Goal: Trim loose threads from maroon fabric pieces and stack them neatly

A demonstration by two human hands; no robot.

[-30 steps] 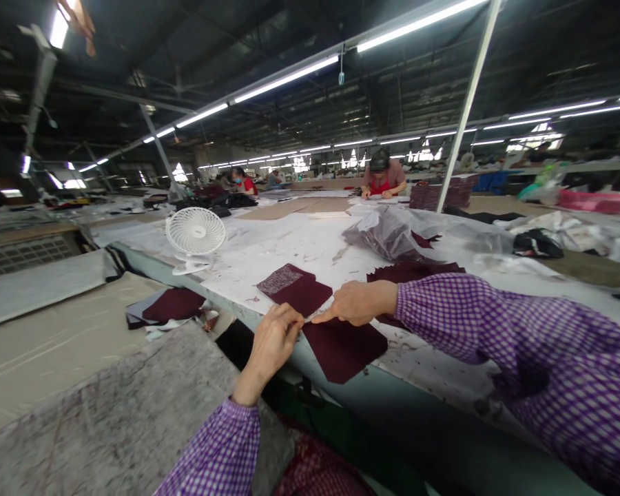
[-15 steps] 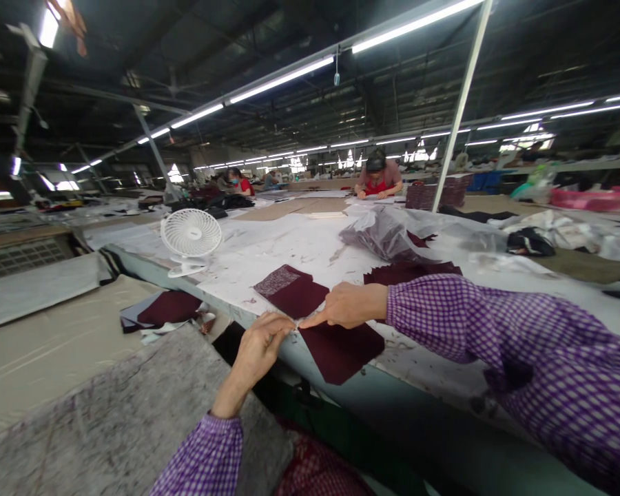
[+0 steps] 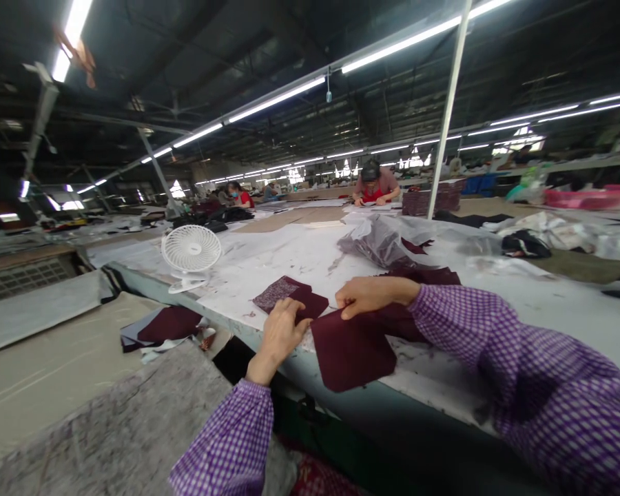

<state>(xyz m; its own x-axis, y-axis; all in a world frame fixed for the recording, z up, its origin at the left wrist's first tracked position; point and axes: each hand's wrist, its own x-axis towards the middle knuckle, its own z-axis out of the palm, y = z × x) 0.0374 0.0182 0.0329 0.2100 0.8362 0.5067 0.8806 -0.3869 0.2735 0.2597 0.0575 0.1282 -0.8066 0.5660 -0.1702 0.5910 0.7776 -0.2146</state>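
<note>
Maroon fabric piece over table edge

This is a big workshop where people work with cloth, with long tables, piles of cloth, rows of bright lights and a person bent over a table.

The right hand hides part of the maroon fabric.
</note>
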